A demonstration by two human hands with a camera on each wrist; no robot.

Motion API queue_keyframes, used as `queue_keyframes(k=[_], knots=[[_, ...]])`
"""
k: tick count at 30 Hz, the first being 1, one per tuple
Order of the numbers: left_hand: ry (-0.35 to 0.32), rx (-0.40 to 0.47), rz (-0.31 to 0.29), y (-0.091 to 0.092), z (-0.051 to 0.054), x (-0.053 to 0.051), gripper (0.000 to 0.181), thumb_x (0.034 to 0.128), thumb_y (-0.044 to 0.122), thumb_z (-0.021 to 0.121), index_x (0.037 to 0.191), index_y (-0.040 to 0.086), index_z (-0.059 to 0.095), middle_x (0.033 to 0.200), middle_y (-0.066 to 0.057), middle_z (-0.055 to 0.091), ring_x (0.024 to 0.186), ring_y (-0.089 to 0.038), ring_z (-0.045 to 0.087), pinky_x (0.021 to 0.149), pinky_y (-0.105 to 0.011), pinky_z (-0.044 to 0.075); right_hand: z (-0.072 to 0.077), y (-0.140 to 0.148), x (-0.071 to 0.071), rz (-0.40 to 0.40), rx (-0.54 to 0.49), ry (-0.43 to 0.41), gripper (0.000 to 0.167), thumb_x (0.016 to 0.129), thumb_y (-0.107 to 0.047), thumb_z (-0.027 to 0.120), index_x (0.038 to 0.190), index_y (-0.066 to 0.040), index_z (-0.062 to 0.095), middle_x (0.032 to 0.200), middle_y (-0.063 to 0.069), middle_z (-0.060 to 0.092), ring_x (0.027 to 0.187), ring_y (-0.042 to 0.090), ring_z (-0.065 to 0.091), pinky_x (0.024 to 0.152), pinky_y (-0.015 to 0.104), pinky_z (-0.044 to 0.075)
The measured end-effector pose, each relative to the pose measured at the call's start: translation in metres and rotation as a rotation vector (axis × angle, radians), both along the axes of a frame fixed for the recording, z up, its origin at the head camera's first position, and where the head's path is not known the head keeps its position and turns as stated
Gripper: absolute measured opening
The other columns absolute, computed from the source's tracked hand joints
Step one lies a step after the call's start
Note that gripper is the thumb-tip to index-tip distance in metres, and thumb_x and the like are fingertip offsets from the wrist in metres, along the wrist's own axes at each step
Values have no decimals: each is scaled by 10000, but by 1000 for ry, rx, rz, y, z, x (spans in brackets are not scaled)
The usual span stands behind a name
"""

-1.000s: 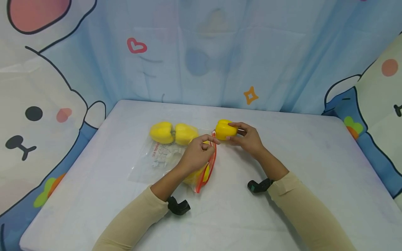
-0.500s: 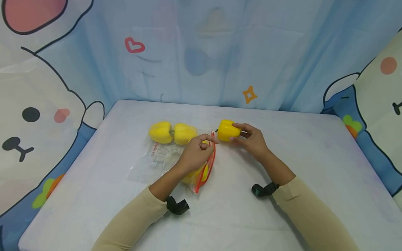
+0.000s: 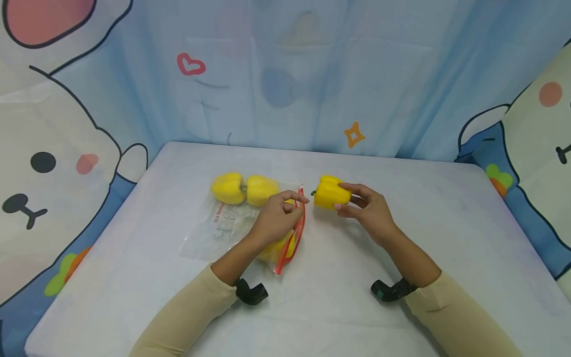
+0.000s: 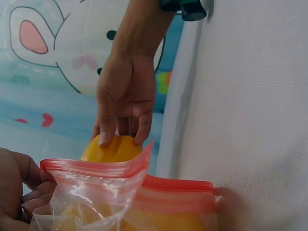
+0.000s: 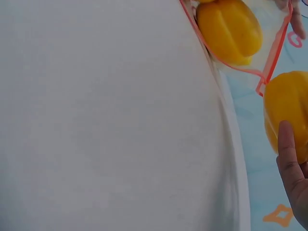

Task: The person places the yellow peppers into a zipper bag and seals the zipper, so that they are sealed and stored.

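Observation:
My right hand holds a yellow bell pepper by its blunt end, with the green stem pointing left toward a clear zip bag. A gap separates this pepper from the bag's red-edged mouth. My left hand pinches the upper side of that mouth; its fingertips are partly hidden in the left wrist view. The mouth gapes in the right wrist view, where a yellow bell pepper shows inside. Two more yellow bell peppers lie stem to stem along the bag's far side; whether inside it I cannot tell.
A white cloth covers the table. Behind it hangs a blue curtain printed with cartoon animals. Black camera mounts sit at both wrists, below the beige sleeves.
My right hand has drawn the pepper to the right and nearer to me, away from the bag's mouth; its stem has come into sight. My left hand and the bag have hardly moved.

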State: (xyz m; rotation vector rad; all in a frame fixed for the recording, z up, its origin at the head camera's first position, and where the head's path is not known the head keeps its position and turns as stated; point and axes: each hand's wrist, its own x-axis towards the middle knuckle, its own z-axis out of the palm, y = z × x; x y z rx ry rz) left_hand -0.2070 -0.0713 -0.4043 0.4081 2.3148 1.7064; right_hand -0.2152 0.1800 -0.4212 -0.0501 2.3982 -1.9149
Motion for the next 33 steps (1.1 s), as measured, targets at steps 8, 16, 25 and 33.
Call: queue_keyframes(k=[8, 16, 25, 33], knots=[[-12, -16, 7, 0, 3, 1, 294, 896, 131, 509, 1129, 223, 664, 508, -3, 419, 389, -157, 259, 386, -226, 224, 0, 0, 31, 2, -27, -39, 637, 827, -211, 780, 1404, -118, 526, 1454, 83, 429, 1139, 65, 597, 832, 281, 582], [14, -2, 19, 1, 1, 1, 277, 905, 151, 499, 1089, 202, 700, 497, -15, 438, 390, -149, 280, 390, -225, 210, 1, -7, 55, 31, -52, -103, 649, 822, -223, 786, 1403, -113, 517, 1478, 88, 422, 1116, 63, 624, 853, 294, 579], [72, 97, 51, 2, -1, 3, 279, 902, 147, 510, 1085, 183, 718, 514, -17, 434, 419, -182, 340, 397, -227, 220, -8, -9, 64, 49, -99, -83, 616, 836, -172, 769, 1394, -85, 521, 1449, 90, 440, 1104, 82, 639, 831, 322, 591], [65, 117, 19, 2, 1, 5, 275, 912, 114, 534, 1100, 162, 729, 596, -86, 615, 460, -199, 490, 395, -218, 245, -12, -9, 65, 45, -87, -93, 604, 851, -153, 753, 1394, -46, 511, 1447, 129, 445, 1051, 80, 660, 819, 319, 594]])
